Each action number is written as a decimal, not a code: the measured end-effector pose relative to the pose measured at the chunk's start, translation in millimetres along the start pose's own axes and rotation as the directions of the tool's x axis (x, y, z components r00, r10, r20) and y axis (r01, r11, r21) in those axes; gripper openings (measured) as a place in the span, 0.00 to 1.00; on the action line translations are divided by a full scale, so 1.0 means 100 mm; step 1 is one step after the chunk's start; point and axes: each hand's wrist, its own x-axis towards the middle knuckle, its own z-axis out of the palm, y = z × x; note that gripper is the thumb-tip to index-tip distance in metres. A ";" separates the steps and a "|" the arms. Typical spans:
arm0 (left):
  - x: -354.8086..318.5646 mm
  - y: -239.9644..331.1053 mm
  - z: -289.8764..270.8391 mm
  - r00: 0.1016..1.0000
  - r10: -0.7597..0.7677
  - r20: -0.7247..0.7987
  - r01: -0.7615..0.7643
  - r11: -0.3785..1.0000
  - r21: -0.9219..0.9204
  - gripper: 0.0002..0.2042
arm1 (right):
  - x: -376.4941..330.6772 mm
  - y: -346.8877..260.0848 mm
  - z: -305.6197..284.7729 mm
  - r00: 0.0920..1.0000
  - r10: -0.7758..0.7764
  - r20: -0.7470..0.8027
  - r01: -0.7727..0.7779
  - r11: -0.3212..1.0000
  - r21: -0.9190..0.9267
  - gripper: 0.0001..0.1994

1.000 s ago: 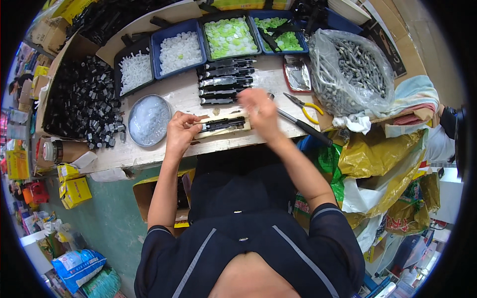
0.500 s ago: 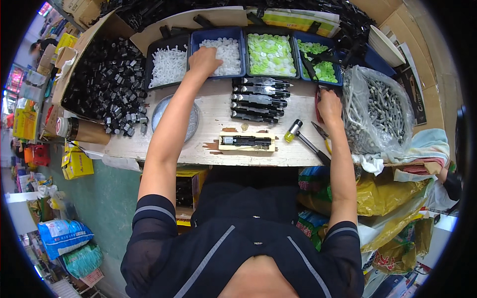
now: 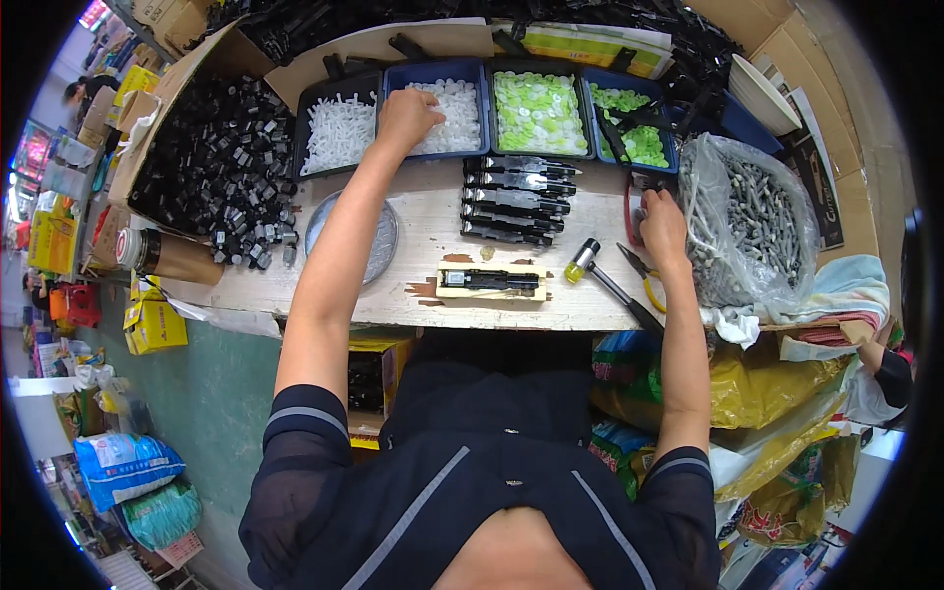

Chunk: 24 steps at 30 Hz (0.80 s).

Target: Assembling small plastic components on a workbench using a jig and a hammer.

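Note:
My left hand (image 3: pixel 407 120) reaches into a blue bin (image 3: pixel 484 120) of small white round plastic pieces (image 3: pixel 454 110); its fingers are bent together among them, and whatever they pinch is hidden. My right hand (image 3: pixel 664 228) is closed, fingers curled, between a red-handled tool (image 3: pixel 630 208) and a clear bag (image 3: pixel 710 258) of grey metal parts (image 3: pixel 759 211). What it holds, if anything, cannot be made out. In front of me, a black assembly (image 3: pixel 489 280) lies in a cream-coloured fixture (image 3: pixel 444 293). Several similar black assemblies (image 3: pixel 517 205) are stacked in a row behind it.
A small hammer (image 3: pixel 615 283) and yellow-handled pliers (image 3: pixel 649 280) lie right of the fixture. Left are a round dish (image 3: pixel 379 251), a pile of black parts (image 3: pixel 221 167) and a jar (image 3: pixel 162 256). Other bins hold white pins (image 3: pixel 340 133) and green discs (image 3: pixel 536 108).
My right hand has drawn back slightly toward me and to the right, showing more of the red-handled tool. My left hand has stayed at the bin of white pieces.

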 end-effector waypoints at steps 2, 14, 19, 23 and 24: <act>0.00 -0.03 -0.02 1.000 0.019 0.002 -0.019 0.998 -0.057 0.14 | -0.02 0.00 0.02 1.000 -0.006 -0.022 0.006 1.000 0.001 0.13; -0.74 0.30 -0.43 0.945 -0.150 0.291 0.294 0.002 -0.956 0.12 | -0.18 -0.10 -0.12 0.991 0.057 -0.119 -0.015 0.945 0.325 0.09; -1.51 0.80 -0.35 0.945 -0.023 0.327 0.326 -0.036 -0.945 0.08 | -0.46 -0.77 -0.43 0.989 -0.146 -0.022 0.112 0.646 0.755 0.03; -1.95 0.98 -0.26 0.912 0.036 0.409 0.404 0.098 -0.909 0.05 | -0.61 -1.36 -0.61 0.877 -0.473 -0.087 0.334 0.467 0.819 0.03; -2.02 1.00 -0.26 0.908 0.024 0.418 0.414 0.103 -0.904 0.07 | -0.63 -1.43 -0.60 0.849 -0.520 -0.091 0.367 0.459 0.809 0.04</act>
